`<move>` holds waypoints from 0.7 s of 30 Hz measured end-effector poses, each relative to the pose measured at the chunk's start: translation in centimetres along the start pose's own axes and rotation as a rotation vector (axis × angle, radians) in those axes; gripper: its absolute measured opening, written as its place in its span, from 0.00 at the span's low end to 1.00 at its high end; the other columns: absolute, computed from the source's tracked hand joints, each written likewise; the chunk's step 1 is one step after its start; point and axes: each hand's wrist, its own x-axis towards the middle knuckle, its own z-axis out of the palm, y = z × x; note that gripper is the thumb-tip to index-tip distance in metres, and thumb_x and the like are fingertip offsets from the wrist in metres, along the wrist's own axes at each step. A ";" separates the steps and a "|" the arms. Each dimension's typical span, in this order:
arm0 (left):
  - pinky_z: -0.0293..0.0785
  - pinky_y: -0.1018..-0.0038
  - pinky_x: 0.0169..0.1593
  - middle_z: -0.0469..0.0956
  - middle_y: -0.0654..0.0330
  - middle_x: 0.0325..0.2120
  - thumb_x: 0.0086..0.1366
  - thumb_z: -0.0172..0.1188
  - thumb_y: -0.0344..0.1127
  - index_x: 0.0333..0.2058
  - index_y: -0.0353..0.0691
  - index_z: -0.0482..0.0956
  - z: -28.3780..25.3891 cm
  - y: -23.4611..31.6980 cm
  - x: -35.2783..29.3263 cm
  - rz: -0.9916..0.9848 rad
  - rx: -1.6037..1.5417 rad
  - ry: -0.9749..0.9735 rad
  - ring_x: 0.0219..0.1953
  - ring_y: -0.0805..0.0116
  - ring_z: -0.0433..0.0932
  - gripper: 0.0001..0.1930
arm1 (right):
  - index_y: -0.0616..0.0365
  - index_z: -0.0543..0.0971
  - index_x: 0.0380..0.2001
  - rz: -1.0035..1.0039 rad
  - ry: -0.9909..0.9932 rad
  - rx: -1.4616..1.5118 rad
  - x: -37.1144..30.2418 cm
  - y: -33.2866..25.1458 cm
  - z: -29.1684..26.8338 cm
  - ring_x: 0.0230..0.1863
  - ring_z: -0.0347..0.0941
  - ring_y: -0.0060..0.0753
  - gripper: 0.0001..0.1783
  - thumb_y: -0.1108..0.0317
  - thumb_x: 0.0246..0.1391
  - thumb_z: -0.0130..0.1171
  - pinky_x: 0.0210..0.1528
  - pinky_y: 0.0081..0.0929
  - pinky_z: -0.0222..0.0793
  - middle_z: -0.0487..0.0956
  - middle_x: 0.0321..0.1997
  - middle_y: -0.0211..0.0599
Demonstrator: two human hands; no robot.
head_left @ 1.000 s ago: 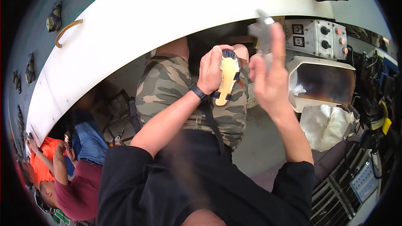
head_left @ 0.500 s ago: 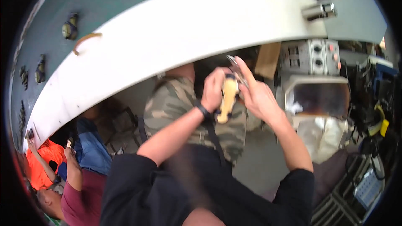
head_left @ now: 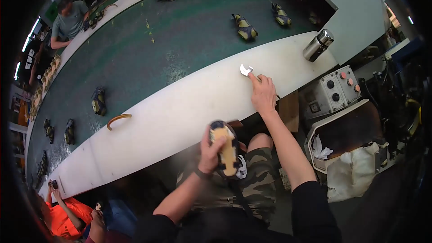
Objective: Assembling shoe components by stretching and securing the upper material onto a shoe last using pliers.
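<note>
Above my lap, my left hand [head_left: 209, 154] grips a lasted shoe [head_left: 230, 150], its tan underside turned up and dark upper edges wrapped round it. The thumb lies across that underside. My right hand [head_left: 263, 93] is farther forward, over the white tabletop [head_left: 180, 112], with its fingers closed on a pair of lasting pincers [head_left: 245, 70]. Only the curved silver jaws show clearly beyond the fingertips; the handles are mostly hidden under the hand.
A green conveyor [head_left: 135, 72] carrying several lasted shoes runs past the tabletop. A curved brown strip [head_left: 119, 120] and a steel flask [head_left: 318, 45] stand on the white edge. At right are a control box [head_left: 334, 91] and an open bin [head_left: 346, 126]. Other people work nearby.
My right hand has moved with the pincers away from the shoe and onto the tabletop. The left hand has lowered the shoe nearer my body. My view has tilted up, showing more conveyor.
</note>
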 end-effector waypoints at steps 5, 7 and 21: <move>0.76 0.76 0.40 0.78 0.60 0.37 0.64 0.68 0.37 0.47 0.35 0.74 -6.5 11.4 14.0 0.478 0.516 0.311 0.36 0.73 0.77 0.19 | 0.46 0.80 0.53 0.127 0.059 0.122 -0.2 0.6 -1.3 0.52 0.72 0.42 0.21 0.71 0.55 0.57 0.52 0.41 0.71 0.77 0.49 0.36; 0.75 0.63 0.52 0.79 0.51 0.47 0.56 0.71 0.55 0.59 0.40 0.69 -8.3 15.1 17.8 0.487 1.154 0.684 0.47 0.57 0.80 0.38 | 0.46 0.81 0.52 0.084 0.094 0.115 -0.3 0.9 -1.0 0.51 0.73 0.42 0.20 0.71 0.56 0.57 0.52 0.39 0.71 0.77 0.47 0.35; 0.65 0.52 0.64 0.54 0.47 0.70 0.56 0.69 0.42 0.66 0.51 0.65 -14.5 12.9 24.3 0.379 2.303 0.713 0.67 0.46 0.64 0.39 | 0.47 0.82 0.51 0.102 0.077 0.187 0.1 -0.2 -0.7 0.49 0.73 0.40 0.20 0.72 0.54 0.59 0.49 0.38 0.72 0.77 0.46 0.34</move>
